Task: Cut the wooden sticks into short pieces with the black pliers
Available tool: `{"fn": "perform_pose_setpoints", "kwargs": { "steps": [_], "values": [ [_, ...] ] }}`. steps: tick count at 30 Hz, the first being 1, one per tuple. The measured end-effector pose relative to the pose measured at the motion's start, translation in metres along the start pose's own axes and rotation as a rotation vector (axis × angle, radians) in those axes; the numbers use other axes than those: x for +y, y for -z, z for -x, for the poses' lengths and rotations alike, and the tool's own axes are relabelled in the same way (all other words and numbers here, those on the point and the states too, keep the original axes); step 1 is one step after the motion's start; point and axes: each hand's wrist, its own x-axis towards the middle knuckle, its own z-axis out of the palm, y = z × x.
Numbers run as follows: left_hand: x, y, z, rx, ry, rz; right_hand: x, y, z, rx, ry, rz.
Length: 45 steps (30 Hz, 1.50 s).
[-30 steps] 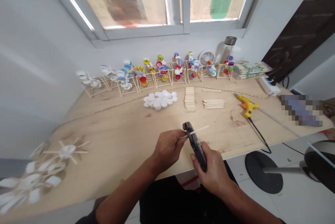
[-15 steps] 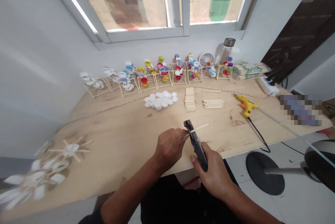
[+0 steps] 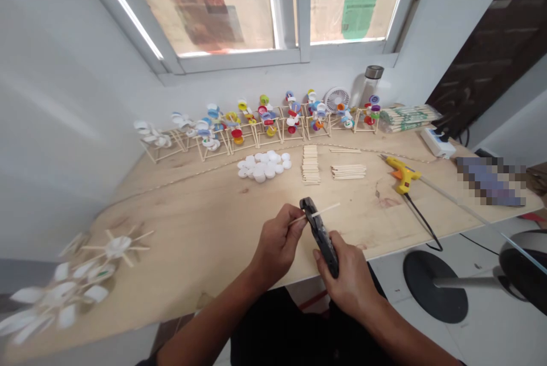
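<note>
Just below the frame's centre, the left hand (image 3: 276,243) has shifted its fingers, baring more of the thin stick (image 3: 328,209) it pinches, while the right hand (image 3: 352,277) still grips the dark plier-like tool (image 3: 323,245), so the stick, lying across the tool's head, seems not yet parted.

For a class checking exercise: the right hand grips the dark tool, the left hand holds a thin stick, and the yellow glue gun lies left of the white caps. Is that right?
Not quite: the head view shows the yellow glue gun right of the white caps. The right hand grips the dark tool and the left hand holds a thin stick.
</note>
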Motion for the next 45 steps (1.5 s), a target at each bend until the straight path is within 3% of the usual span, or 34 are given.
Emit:
{"fn": "perform_pose_setpoints", "kwargs": {
  "steps": [2,7,10,13,20,25,28,31,37,40,45],
  "values": [
    [-0.006,-0.005,0.001,0.032,-0.043,-0.049,0.001,-0.002,-0.002,-0.012,-0.029,0.005],
    [-0.024,-0.017,0.003,0.198,-0.325,-0.370,-0.001,-0.004,-0.003,-0.068,-0.084,-0.069],
    [-0.028,-0.018,0.003,0.217,-0.374,-0.453,-0.002,-0.002,-0.004,-0.083,-0.083,-0.083],
    [-0.022,-0.014,0.003,0.140,-0.301,-0.319,-0.002,0.001,-0.003,-0.081,-0.070,-0.072],
    [0.000,0.001,0.001,-0.074,0.012,0.006,-0.004,0.007,0.001,-0.076,-0.038,-0.063],
    [0.006,0.003,-0.001,-0.121,0.138,0.168,-0.002,0.008,0.002,-0.076,-0.034,-0.021],
    [0.004,0.002,0.000,-0.116,0.158,0.155,0.000,0.004,0.000,-0.081,-0.043,0.001],
    [-0.002,-0.004,0.004,-0.066,0.084,0.011,0.002,-0.001,-0.002,-0.094,-0.070,0.014],
    [-0.026,-0.020,0.007,0.182,-0.297,-0.585,0.002,-0.004,-0.005,-0.145,-0.127,-0.075],
    [-0.030,-0.020,0.006,0.158,-0.357,-0.618,0.002,-0.001,-0.006,-0.168,-0.130,-0.102],
    [-0.025,-0.015,0.006,0.120,-0.338,-0.476,0.000,0.005,-0.005,-0.184,-0.123,-0.118]
  ]
}}
